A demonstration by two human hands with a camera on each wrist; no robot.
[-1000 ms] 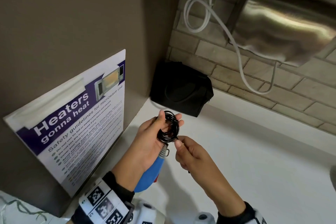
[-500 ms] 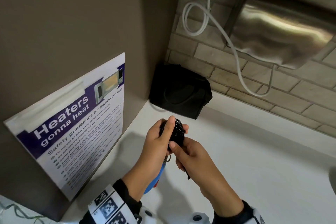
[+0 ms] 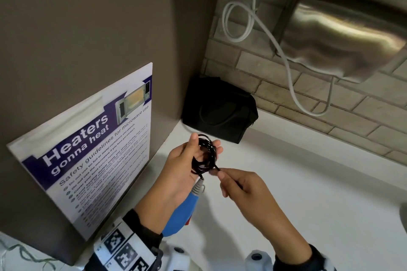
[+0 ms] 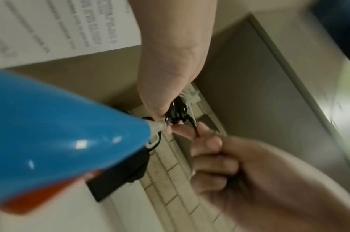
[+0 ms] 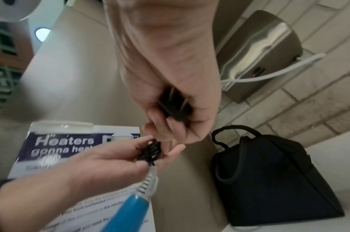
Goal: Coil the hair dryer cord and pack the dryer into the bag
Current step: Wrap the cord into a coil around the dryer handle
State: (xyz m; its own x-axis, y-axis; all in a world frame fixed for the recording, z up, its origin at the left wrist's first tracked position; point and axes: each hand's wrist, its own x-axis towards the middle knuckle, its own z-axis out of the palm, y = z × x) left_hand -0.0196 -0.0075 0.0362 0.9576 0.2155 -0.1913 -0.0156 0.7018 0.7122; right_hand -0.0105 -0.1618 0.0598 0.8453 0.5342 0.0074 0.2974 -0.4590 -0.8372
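Cord nearly coiled, bag waiting

Left hand grips the coiled cord at frame centre, blue dryer hanging below. Right hand fingers pinch the cord end, plug in its palm. Next probably: tuck the end, then reach the bag on the bench.

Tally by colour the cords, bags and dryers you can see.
Black: 2, coiled cord, bag
White: 1, wall cable
Blue: 1, hair dryer
Silver: 1, wall-mounted dryer
Total: 5
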